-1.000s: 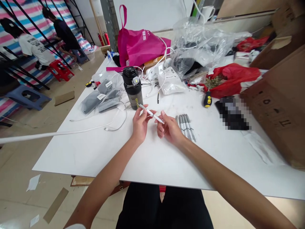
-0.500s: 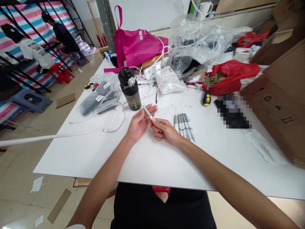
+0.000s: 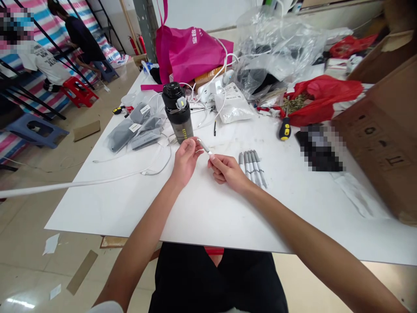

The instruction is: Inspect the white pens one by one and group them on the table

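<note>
Over the white table, a white pen with a grey grip slants between my two hands. My right hand is closed, its thumb and fingers pinching the pen's white barrel. At the other end, my left hand has its thumb and fingertips closed around the grey end; the very tip is partly hidden by them. Just right of my right hand, several similar grey-and-white pens lie side by side. A black drink bottle stands upright right behind my left hand.
Grey packaged pouches and white cables lie left of the bottle. A magenta bag, clear plastic bags, a red bag and a yellow-black screwdriver lie farther back. A cardboard box stands right. Two people sit beyond the table at left.
My left hand was spread flat under the pen; now its thumb and fingers have closed around the grey end. My right hand keeps its hold on the barrel. The view has shifted slightly.
</note>
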Demonstrator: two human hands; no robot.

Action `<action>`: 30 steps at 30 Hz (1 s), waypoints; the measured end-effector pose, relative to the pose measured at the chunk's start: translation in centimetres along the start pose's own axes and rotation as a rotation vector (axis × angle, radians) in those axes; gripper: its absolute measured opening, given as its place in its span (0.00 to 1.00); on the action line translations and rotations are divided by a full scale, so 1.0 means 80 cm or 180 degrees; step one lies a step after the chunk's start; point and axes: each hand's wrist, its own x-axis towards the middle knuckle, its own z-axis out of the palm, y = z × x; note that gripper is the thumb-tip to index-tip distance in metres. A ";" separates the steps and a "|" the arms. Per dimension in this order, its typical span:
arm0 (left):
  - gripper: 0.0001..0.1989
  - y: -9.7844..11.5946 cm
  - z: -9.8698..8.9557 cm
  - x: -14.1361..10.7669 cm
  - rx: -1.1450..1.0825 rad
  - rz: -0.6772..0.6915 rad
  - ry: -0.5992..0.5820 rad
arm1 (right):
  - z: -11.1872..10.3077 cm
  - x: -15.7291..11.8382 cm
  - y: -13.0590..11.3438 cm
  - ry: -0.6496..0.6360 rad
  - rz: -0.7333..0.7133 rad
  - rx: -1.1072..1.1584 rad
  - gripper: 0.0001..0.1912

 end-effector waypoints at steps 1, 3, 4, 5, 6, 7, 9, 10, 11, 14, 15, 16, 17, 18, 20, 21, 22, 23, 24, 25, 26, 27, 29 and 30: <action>0.15 0.001 0.001 0.000 -0.0033 -0.0049 -0.0119 | -0.003 0.001 -0.001 0.0045 -0.0014 0.0007 0.31; 0.16 0.003 0.001 0.000 -0.0076 -0.0152 -0.0273 | -0.007 0.003 -0.004 0.0096 -0.0025 -0.0017 0.31; 0.17 0.002 0.001 0.000 -0.0080 -0.0181 -0.0276 | -0.009 0.004 -0.006 0.0101 -0.0022 -0.0044 0.31; 0.17 0.001 -0.001 0.000 -0.0065 -0.0198 -0.0227 | -0.009 0.004 -0.006 0.0098 -0.0017 -0.0078 0.31; 0.16 0.000 -0.003 0.001 -0.0028 -0.0211 -0.0148 | -0.009 0.004 -0.007 0.0089 -0.0011 -0.0120 0.31; 0.16 -0.002 -0.004 0.001 0.0031 -0.0217 -0.0067 | -0.009 0.003 -0.006 0.0077 -0.0005 -0.0166 0.31; 0.14 -0.003 -0.006 0.002 0.0160 -0.0196 -0.0002 | -0.009 0.002 -0.004 0.0070 -0.0005 -0.0255 0.31; 0.14 -0.003 -0.006 0.002 0.0199 -0.0180 -0.0041 | -0.009 0.002 -0.003 0.0077 -0.0014 -0.0291 0.31; 0.14 -0.002 -0.006 0.001 0.0208 -0.0166 -0.0110 | -0.009 0.002 -0.002 0.0080 -0.0021 -0.0321 0.31; 0.16 -0.001 -0.005 0.000 0.0125 -0.0196 -0.0288 | -0.010 0.001 0.000 0.0081 -0.0039 -0.0368 0.30; 0.16 -0.001 -0.006 0.001 0.0114 -0.0207 -0.0273 | -0.011 0.001 0.000 0.0066 -0.0039 -0.0369 0.30; 0.16 -0.002 -0.007 0.001 0.0125 -0.0198 -0.0207 | -0.011 0.001 0.000 0.0048 -0.0034 -0.0361 0.31; 0.16 -0.002 -0.009 0.002 0.0160 -0.0176 -0.0111 | -0.012 0.001 0.000 0.0037 -0.0033 -0.0354 0.32; 0.16 -0.003 -0.011 0.003 0.0211 -0.0145 -0.0015 | -0.012 0.002 0.000 0.0040 -0.0042 -0.0368 0.33; 0.17 -0.004 -0.012 0.004 0.0307 -0.0103 0.0067 | -0.013 0.003 0.000 0.0113 -0.0096 -0.0473 0.35; 0.19 -0.004 -0.012 0.004 0.0325 -0.0109 0.0019 | -0.013 0.004 0.001 0.0169 -0.0136 -0.0554 0.36; 0.20 -0.004 -0.011 0.003 0.0321 -0.0132 -0.0081 | -0.014 0.004 0.001 0.0216 -0.0173 -0.0632 0.36; 0.21 -0.003 -0.009 0.003 0.0304 -0.0166 -0.0197 | -0.015 0.005 0.002 0.0250 -0.0204 -0.0694 0.36; 0.22 -0.002 -0.008 0.002 0.0282 -0.0195 -0.0289 | -0.016 0.006 0.002 0.0268 -0.0223 -0.0738 0.36; 0.22 -0.002 -0.006 0.001 0.0269 -0.0221 -0.0340 | -0.017 0.007 0.002 0.0271 -0.0242 -0.0775 0.36; 0.22 -0.002 -0.006 0.001 0.0274 -0.0232 -0.0335 | -0.018 0.007 0.002 0.0268 -0.0268 -0.0824 0.36; 0.21 -0.003 -0.006 0.001 0.0293 -0.0222 -0.0274 | -0.018 0.007 0.002 0.0265 -0.0301 -0.0888 0.36; 0.19 -0.005 -0.007 0.003 0.0319 -0.0180 -0.0050 | -0.018 0.007 0.001 0.0250 -0.0374 -0.1026 0.35; 0.19 -0.007 -0.008 0.003 0.0313 -0.0166 0.0058 | -0.017 0.006 0.001 0.0230 -0.0408 -0.1079 0.33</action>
